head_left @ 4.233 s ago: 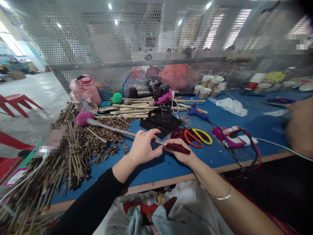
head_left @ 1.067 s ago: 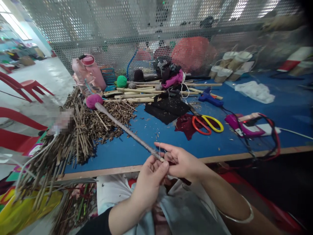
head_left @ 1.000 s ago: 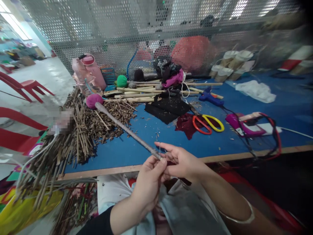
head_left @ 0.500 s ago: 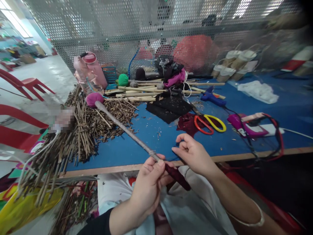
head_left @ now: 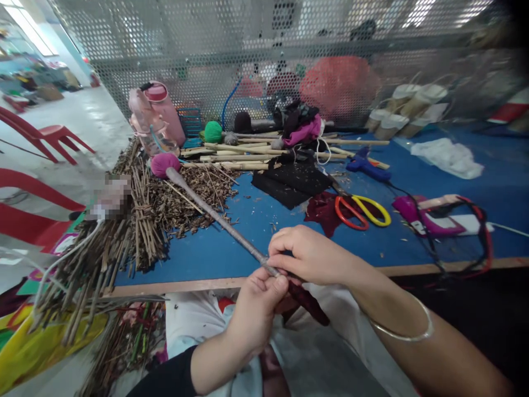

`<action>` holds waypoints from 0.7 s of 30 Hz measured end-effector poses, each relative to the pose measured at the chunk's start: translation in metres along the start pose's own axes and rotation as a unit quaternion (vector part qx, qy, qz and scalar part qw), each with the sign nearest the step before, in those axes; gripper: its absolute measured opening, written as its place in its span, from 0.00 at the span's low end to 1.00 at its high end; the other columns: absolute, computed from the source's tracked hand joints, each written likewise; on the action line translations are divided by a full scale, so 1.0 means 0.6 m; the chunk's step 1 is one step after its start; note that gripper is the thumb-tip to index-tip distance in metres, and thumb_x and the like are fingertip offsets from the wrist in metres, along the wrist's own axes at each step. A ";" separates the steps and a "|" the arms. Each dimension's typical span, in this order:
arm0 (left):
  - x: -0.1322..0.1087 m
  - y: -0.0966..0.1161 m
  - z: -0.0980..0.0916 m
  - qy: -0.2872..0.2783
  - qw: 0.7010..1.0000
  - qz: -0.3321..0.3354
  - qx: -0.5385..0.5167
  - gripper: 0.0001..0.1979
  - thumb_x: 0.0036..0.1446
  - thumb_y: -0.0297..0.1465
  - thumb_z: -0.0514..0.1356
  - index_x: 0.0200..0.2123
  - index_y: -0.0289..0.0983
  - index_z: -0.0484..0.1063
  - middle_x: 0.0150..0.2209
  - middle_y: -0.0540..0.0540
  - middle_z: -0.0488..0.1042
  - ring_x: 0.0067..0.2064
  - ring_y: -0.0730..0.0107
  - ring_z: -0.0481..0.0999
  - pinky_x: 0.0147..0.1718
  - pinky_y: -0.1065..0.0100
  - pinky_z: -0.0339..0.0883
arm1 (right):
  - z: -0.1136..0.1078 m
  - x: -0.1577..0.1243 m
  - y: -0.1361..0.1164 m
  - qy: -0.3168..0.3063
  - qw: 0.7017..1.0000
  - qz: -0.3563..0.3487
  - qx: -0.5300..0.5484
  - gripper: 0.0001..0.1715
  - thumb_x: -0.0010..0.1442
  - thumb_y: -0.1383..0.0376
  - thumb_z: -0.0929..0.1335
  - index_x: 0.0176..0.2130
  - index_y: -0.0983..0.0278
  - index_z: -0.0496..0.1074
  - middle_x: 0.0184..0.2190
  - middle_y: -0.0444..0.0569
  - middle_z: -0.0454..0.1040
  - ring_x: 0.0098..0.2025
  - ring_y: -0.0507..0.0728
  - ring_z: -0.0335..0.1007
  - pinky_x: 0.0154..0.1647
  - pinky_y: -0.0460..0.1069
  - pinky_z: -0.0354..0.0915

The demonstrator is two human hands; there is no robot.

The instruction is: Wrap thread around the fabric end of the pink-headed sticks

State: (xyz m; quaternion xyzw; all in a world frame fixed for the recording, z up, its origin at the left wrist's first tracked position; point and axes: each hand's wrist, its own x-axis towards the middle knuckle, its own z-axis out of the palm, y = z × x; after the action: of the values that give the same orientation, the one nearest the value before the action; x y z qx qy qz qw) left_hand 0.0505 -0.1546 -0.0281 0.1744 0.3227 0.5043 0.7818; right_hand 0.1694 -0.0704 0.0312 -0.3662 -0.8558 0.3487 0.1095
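Note:
A stick wrapped in grey (head_left: pixel 225 225) slants across the table edge, with a magenta ball (head_left: pixel 165 165) at its far end and dark red cloth (head_left: pixel 308 304) around its near end. My left hand (head_left: pixel 258 306) is closed around the stick just above the cloth, thumb on top. The bent fingers of my right hand (head_left: pixel 308 255) are pinched together against the stick, right above my left thumb. What lies between those fingertips is hidden. Beyond my right hand are scissors (head_left: pixel 362 212) with one red and one yellow handle, lying on a dark red cloth scrap (head_left: pixel 323 214).
Bundled twigs (head_left: pixel 142 231) and dry plant bits (head_left: pixel 202 193) cover the table's left. Behind lie pale sticks (head_left: pixel 239 157), a green ball (head_left: pixel 213 132) and black cloth (head_left: pixel 289 182). A blue glue gun (head_left: pixel 369 167) and a corded magenta device (head_left: pixel 430 216) lie right. Perforated metal (head_left: pixel 198 49) stands behind.
My right hand has moved left from above the table onto the stick, its fingers closing against it. My left hand keeps its hold. The whole view has shifted slightly.

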 end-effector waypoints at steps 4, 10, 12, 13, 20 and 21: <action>0.000 0.003 0.001 0.003 1.000 -0.015 -0.020 0.15 0.45 0.34 0.67 0.32 0.31 0.68 0.26 0.46 0.73 0.24 0.78 0.68 0.26 0.76 0.59 | -0.014 0.006 -0.012 0.003 1.000 -0.011 -0.017 0.17 0.58 0.66 0.62 0.20 0.66 0.68 0.22 0.46 0.71 0.28 0.51 0.65 0.32 0.45 0.58; -0.004 0.009 0.005 -0.009 0.999 -0.011 -0.031 0.13 0.47 0.32 0.65 0.33 0.32 0.66 0.29 0.43 0.76 0.28 0.73 0.73 0.29 0.73 0.63 | -0.005 -0.002 0.001 -0.086 0.971 0.074 0.212 0.14 0.60 0.59 0.60 0.28 0.65 0.65 0.22 0.42 0.69 0.16 0.47 0.61 0.17 0.43 0.56; -0.005 0.011 0.006 -0.010 0.999 -0.008 -0.030 0.13 0.46 0.32 0.66 0.32 0.32 0.66 0.28 0.44 0.75 0.26 0.74 0.72 0.27 0.74 0.63 | -0.007 -0.003 0.004 -0.089 0.963 0.067 0.247 0.14 0.59 0.58 0.61 0.28 0.65 0.64 0.23 0.42 0.69 0.17 0.47 0.62 0.18 0.43 0.57; -0.005 0.012 0.007 -0.009 0.999 -0.008 -0.029 0.14 0.46 0.32 0.66 0.32 0.32 0.67 0.28 0.44 0.75 0.26 0.75 0.72 0.27 0.74 0.62 | -0.009 -0.003 0.005 -0.078 0.961 0.062 0.258 0.14 0.59 0.57 0.61 0.28 0.65 0.65 0.24 0.43 0.69 0.18 0.48 0.62 0.19 0.43 0.58; 0.000 0.007 0.005 -0.013 1.000 -0.006 -0.014 0.16 0.44 0.35 0.66 0.32 0.31 0.66 0.23 0.48 0.71 0.21 0.80 0.64 0.23 0.76 0.55 | -0.014 0.000 0.009 0.066 0.987 0.048 0.141 0.19 0.58 0.52 0.62 0.30 0.65 0.67 0.25 0.45 0.69 0.26 0.50 0.61 0.27 0.45 0.57; 0.002 0.006 0.005 -0.014 1.000 -0.005 -0.004 0.16 0.44 0.36 0.66 0.32 0.31 0.67 0.22 0.49 0.69 0.20 0.82 0.62 0.21 0.77 0.52 | -0.008 -0.001 0.008 0.046 0.994 0.047 0.089 0.19 0.58 0.53 0.62 0.28 0.65 0.67 0.23 0.44 0.68 0.25 0.50 0.60 0.26 0.45 0.55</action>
State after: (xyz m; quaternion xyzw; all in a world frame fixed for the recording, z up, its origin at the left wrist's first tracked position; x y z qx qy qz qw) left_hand 0.0504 -0.1521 -0.0240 0.1768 0.3102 0.4993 0.7895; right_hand 0.1747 -0.0659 0.0318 -0.4105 -0.7974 0.4106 0.1646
